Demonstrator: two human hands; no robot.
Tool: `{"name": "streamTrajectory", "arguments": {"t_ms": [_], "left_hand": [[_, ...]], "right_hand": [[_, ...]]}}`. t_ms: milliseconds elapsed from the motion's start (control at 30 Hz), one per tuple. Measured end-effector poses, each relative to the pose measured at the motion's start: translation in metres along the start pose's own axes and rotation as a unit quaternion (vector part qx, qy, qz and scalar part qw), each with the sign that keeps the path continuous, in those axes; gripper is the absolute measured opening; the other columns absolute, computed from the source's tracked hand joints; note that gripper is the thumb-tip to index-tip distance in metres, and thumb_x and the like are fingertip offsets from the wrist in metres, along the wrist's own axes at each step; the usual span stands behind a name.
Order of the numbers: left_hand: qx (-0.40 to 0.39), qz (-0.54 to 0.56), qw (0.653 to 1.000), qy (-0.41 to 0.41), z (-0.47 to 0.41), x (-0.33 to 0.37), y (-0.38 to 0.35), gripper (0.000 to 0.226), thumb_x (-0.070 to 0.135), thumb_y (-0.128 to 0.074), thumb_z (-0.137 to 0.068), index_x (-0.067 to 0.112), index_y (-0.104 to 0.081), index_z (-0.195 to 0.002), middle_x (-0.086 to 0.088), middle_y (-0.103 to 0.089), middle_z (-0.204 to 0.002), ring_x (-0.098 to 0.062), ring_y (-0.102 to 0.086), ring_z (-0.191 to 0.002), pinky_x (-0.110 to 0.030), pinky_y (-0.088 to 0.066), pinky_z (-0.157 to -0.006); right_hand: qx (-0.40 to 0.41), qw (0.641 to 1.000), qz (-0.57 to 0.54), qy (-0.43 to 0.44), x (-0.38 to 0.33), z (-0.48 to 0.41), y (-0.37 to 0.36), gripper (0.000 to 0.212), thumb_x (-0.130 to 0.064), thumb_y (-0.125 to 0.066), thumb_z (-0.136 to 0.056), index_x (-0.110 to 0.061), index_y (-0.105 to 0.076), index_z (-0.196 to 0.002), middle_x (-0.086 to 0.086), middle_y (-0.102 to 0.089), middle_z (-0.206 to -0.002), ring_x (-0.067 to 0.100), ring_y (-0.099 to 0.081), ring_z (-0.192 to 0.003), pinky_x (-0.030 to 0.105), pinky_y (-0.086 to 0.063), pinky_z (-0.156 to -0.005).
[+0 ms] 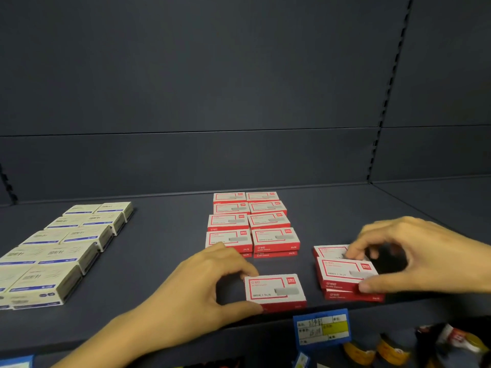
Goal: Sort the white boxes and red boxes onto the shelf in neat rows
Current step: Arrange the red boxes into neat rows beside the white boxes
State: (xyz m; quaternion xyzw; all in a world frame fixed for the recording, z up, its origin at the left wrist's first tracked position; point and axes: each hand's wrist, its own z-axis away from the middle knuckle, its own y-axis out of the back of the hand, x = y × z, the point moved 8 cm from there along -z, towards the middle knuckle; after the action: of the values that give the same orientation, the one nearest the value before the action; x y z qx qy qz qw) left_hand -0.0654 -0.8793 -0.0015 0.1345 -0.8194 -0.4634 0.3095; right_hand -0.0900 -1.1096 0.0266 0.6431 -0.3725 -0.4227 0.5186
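Observation:
On the dark shelf [164, 235] two rows of red boxes [252, 224] run from the back wall toward me at the centre. Two rows of white boxes [69, 243] with blue stripes lie at the left. My left hand [202, 285] pinches a single red box [275, 289] near the front edge, thumb on its near side and fingers on its far corner. My right hand [414, 256] grips the top box of a small stack of red boxes [345, 274] to the right. Another red box [329, 251] lies just behind that stack.
The shelf's back wall [212, 102] rises behind the rows, with a slotted upright [385, 107] at the right. A blue and yellow price tag [321, 329] hangs on the front edge. Packaged goods [393, 349] sit on the shelf below.

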Motion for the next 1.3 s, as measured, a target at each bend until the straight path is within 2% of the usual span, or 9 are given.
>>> {"name": "streamTrajectory", "arguments": {"t_ms": [200, 400, 500, 667, 833, 967, 1067, 1200, 1300], "left_hand": [[0.049, -0.01, 0.999, 0.019, 0.005, -0.009, 0.016, 0.043, 0.061, -0.063, -0.069, 0.034, -0.063, -0.103, 0.026, -0.061, -0.101, 0.006, -0.051, -0.102, -0.016, -0.041, -0.089], [0.039, -0.005, 0.996, 0.081, 0.013, -0.033, 0.024, 0.042, 0.057, -0.062, -0.067, 0.035, -0.063, -0.102, 0.026, -0.062, -0.1, -0.002, -0.053, -0.099, -0.024, -0.043, -0.087], [0.033, 0.015, 0.994, 0.1, 0.018, -0.041, 0.023, 0.042, 0.058, -0.062, -0.064, 0.037, -0.063, -0.1, 0.025, -0.063, -0.097, -0.003, -0.054, -0.097, -0.022, -0.043, -0.085], [0.057, 0.029, 0.99, 0.126, 0.021, -0.046, 0.024, 0.041, 0.057, -0.066, -0.057, 0.035, -0.066, -0.091, 0.016, -0.061, -0.079, -0.006, -0.052, -0.083, -0.014, -0.04, -0.071], [0.068, 0.024, 0.99, 0.12, 0.022, -0.043, 0.026, 0.041, 0.061, -0.063, -0.057, 0.038, -0.067, -0.09, 0.021, -0.067, -0.087, -0.006, -0.054, -0.087, -0.023, -0.044, -0.078], [0.077, 0.014, 0.991, 0.111, 0.024, -0.04, 0.027, 0.044, 0.065, -0.059, -0.059, 0.039, -0.066, -0.093, 0.028, -0.065, -0.091, -0.004, -0.057, -0.09, -0.029, -0.047, -0.082], [0.078, 0.011, 0.991, 0.11, 0.024, -0.039, 0.028, 0.044, 0.063, -0.06, -0.06, 0.036, -0.067, -0.094, 0.028, -0.065, -0.092, -0.003, -0.058, -0.091, -0.032, -0.048, -0.083], [0.077, 0.002, 0.991, 0.111, 0.023, -0.039, 0.028, 0.041, 0.062, -0.065, -0.063, 0.036, -0.068, -0.094, 0.029, -0.065, -0.093, -0.002, -0.058, -0.091, -0.032, -0.048, -0.083], [0.076, 0.003, 0.991, 0.111, 0.022, -0.038, 0.029, 0.039, 0.059, -0.066, -0.063, 0.036, -0.068, -0.094, 0.028, -0.065, -0.093, -0.002, -0.058, -0.092, -0.032, -0.048, -0.084]], "right_hand": [[0.026, 1.0, 0.008, -0.002, 0.008, 0.01, -0.003, 0.065, -0.095, -0.039, -0.049, -0.062, -0.044, -0.105, -0.041, -0.049, -0.108, -0.009, -0.05, -0.1, 0.012, -0.046, -0.063], [0.02, 1.0, 0.013, 0.004, 0.004, 0.006, 0.001, 0.059, -0.092, -0.041, -0.054, -0.059, -0.048, -0.102, -0.039, -0.051, -0.105, -0.007, -0.053, -0.098, 0.015, -0.047, -0.064], [0.015, 1.0, -0.009, 0.011, -0.007, -0.002, 0.005, 0.055, -0.088, -0.044, -0.058, -0.056, -0.051, -0.102, -0.035, -0.055, -0.104, -0.003, -0.056, -0.095, 0.021, -0.05, -0.067], [0.015, 0.999, 0.0, 0.029, -0.032, -0.023, 0.006, 0.051, -0.083, -0.041, -0.06, -0.055, -0.052, -0.1, -0.034, -0.057, -0.1, -0.009, -0.052, -0.098, 0.015, -0.044, -0.071], [0.006, 0.997, 0.069, 0.039, -0.052, -0.042, -0.005, 0.051, -0.073, -0.046, -0.071, -0.048, -0.048, -0.115, -0.034, -0.046, -0.101, -0.007, -0.05, -0.096, 0.012, -0.041, -0.077], [0.004, 0.995, 0.085, 0.05, -0.056, -0.047, -0.014, 0.051, -0.072, -0.047, -0.074, -0.044, -0.048, -0.117, -0.029, -0.05, -0.114, -0.008, -0.044, -0.097, 0.014, -0.04, -0.082], [0.02, 0.994, 0.092, 0.054, -0.057, -0.048, -0.015, 0.051, -0.07, -0.049, -0.074, -0.044, -0.05, -0.118, -0.028, -0.051, -0.115, -0.009, -0.041, -0.095, 0.013, -0.036, -0.078], [0.042, 0.994, 0.087, 0.047, -0.055, -0.046, -0.012, 0.054, -0.074, -0.045, -0.071, -0.046, -0.051, -0.117, -0.034, -0.048, -0.105, -0.009, -0.046, -0.094, 0.01, -0.035, -0.073], [0.077, 0.996, 0.018, 0.031, -0.038, -0.035, 0.004, 0.052, -0.078, -0.039, -0.062, -0.051, -0.058, -0.102, -0.037, -0.054, -0.092, -0.009, -0.053, -0.091, 0.012, -0.041, -0.067]]}}
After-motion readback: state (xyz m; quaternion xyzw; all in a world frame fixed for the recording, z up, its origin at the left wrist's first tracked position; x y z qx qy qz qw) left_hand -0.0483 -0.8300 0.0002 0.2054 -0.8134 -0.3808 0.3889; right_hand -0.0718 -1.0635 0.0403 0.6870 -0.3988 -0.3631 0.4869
